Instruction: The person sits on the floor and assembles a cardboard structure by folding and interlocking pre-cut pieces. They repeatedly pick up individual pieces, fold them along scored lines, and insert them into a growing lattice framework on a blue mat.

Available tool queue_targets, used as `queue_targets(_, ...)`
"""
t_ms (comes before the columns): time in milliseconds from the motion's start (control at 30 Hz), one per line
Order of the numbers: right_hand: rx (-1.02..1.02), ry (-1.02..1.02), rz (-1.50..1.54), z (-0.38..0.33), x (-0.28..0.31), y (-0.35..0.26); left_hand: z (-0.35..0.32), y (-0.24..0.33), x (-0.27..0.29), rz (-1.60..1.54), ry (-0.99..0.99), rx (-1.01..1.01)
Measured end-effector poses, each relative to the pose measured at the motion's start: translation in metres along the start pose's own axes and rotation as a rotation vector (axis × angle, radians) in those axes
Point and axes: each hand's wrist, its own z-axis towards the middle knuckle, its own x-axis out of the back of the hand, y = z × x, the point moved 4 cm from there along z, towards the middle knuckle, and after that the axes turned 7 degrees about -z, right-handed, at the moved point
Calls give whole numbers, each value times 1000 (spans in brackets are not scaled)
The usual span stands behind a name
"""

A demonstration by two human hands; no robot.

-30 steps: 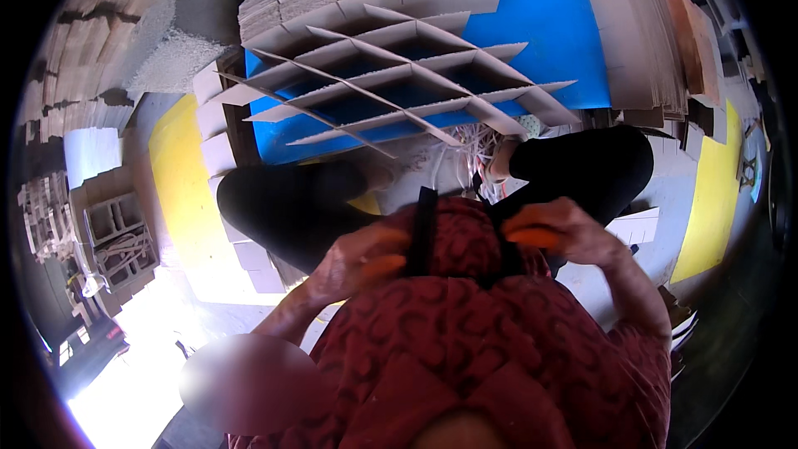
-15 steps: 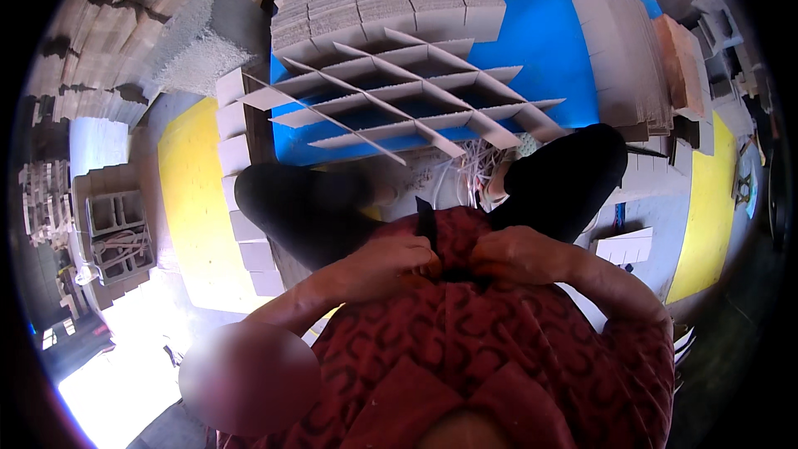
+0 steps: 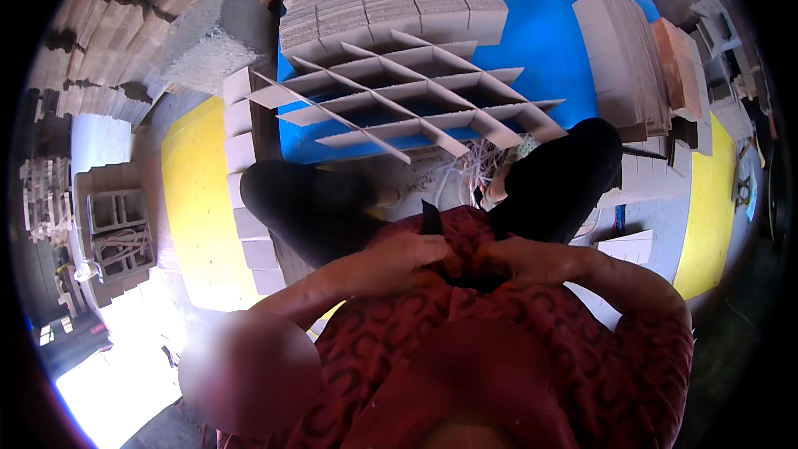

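Observation:
At my waist, against the dark red patterned shirt [image 3: 391, 341], both my hands are closed with curled fingers. My left hand [image 3: 416, 258] is beside a black strap end [image 3: 431, 218] that sticks up from the waist. Close by on the other side is my right hand [image 3: 519, 258]. Orange shows around the fingertips of both, and a dark band lies between them; what they grip is mostly hidden. Beyond my knees, a grid of interlocked grey cardboard dividers [image 3: 428, 87] lies on a blue tabletop [image 3: 540, 58], touched by neither hand.
Behind the grid stands a long stack of slotted cardboard strips [image 3: 391, 4]. Another cardboard stack [image 3: 619, 62] is at the right of the blue top. Loose strips [image 3: 478, 166] lie between my feet. At far left is a grey compartmented crate [image 3: 120, 233], near a yellow panel [image 3: 199, 199].
My hands have drawn slightly apart at the waist, and more orange shows at the fingertips. My right elbow has swung outward a little. The cardboard grid stays in place.

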Motion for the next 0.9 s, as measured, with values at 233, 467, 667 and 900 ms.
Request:
queue_targets(233,-170,459,768,3,5,24,14,-6,1,-45,74,162)
queue_targets(467,-46,552,871,3,4,30,20,-7,-1,266,5,103)
queue_targets(667,-53,546,1119,6,0,23,12,-10,-2,270,128,88)
queue_targets(900,-65,363,198,-1,0,-2,7,-11,-8,298,235,53)
